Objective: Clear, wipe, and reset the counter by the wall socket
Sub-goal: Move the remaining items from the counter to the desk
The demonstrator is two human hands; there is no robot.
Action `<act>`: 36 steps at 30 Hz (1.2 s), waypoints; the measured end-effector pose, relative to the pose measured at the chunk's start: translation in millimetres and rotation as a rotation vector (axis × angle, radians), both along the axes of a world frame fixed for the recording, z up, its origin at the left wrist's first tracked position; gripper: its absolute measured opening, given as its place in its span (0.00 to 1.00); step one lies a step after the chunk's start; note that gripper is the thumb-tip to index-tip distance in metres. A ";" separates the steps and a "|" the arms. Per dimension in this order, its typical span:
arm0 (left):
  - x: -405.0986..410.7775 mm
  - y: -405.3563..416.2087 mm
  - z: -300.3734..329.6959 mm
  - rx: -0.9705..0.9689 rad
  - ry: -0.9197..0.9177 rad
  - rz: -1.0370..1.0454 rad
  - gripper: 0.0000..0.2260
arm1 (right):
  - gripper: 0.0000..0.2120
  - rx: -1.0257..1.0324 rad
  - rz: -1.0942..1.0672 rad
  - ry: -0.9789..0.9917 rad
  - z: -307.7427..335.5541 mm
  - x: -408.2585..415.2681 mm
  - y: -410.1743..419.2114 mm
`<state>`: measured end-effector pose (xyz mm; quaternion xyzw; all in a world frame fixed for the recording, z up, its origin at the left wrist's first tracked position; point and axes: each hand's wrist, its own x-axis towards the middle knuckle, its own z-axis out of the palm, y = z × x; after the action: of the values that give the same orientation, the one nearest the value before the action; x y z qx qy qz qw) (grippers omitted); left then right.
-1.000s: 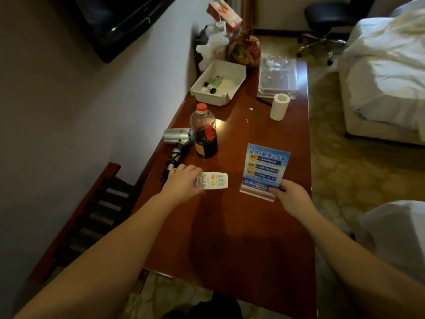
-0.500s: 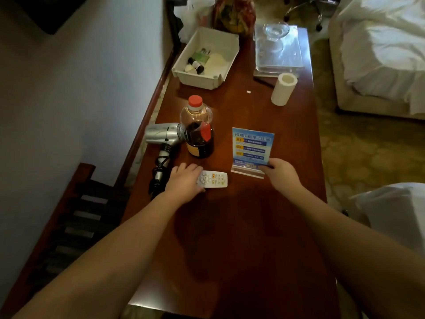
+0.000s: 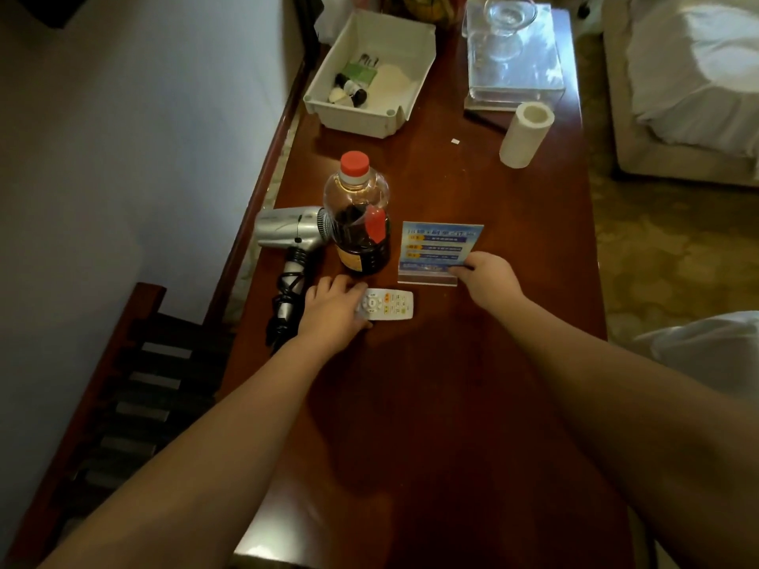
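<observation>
A dark wooden counter (image 3: 431,404) runs along the wall. My left hand (image 3: 330,312) grips the left end of a white remote control (image 3: 388,305) that lies flat on the wood. My right hand (image 3: 488,281) pinches the lower right corner of a blue sign card in a clear stand (image 3: 437,250), which stands upright. A bottle of dark liquid with a red cap (image 3: 356,217) stands just behind the remote. A silver hair dryer (image 3: 289,236) with a coiled black cord lies to its left.
A white tray (image 3: 417,90) with small toiletry bottles sits at the back near the wall. A clear acrylic tray (image 3: 515,82) holds a glass bowl (image 3: 509,12). A paper roll (image 3: 525,133) stands at the right. A dark slatted rack (image 3: 135,388) and a bed (image 3: 694,67) flank the counter.
The view has tilted down and come closer to the counter. My right hand has slid the sign card left, toward the bottle. My left hand stays on the remote.
</observation>
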<state>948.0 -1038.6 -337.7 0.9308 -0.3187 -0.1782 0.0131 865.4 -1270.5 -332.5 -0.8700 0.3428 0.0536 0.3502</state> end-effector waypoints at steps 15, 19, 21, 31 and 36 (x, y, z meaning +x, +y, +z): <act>-5.9 3.4 8.8 -0.050 -0.032 0.035 0.37 | 0.13 -0.007 0.025 0.012 8.8 1.3 -1.0; -26.3 12.3 26.3 -0.118 -0.041 0.097 0.32 | 0.19 0.018 -0.024 0.033 21.1 -11.8 -1.6; -42.2 20.3 39.0 -0.174 -0.035 0.162 0.27 | 0.17 0.035 -0.061 0.048 29.3 -25.3 0.1; -175.1 94.7 114.8 -0.501 0.064 0.751 0.15 | 0.11 0.256 0.157 0.005 98.3 -133.4 64.5; -261.0 142.9 136.6 -0.509 0.041 0.914 0.14 | 0.06 0.150 0.485 -0.001 132.6 -182.1 108.4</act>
<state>687.0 -895.6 -201.1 0.9386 0.0873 -0.0896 0.3216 683.3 -1162.1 -199.9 -0.8985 0.1189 0.1611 0.3908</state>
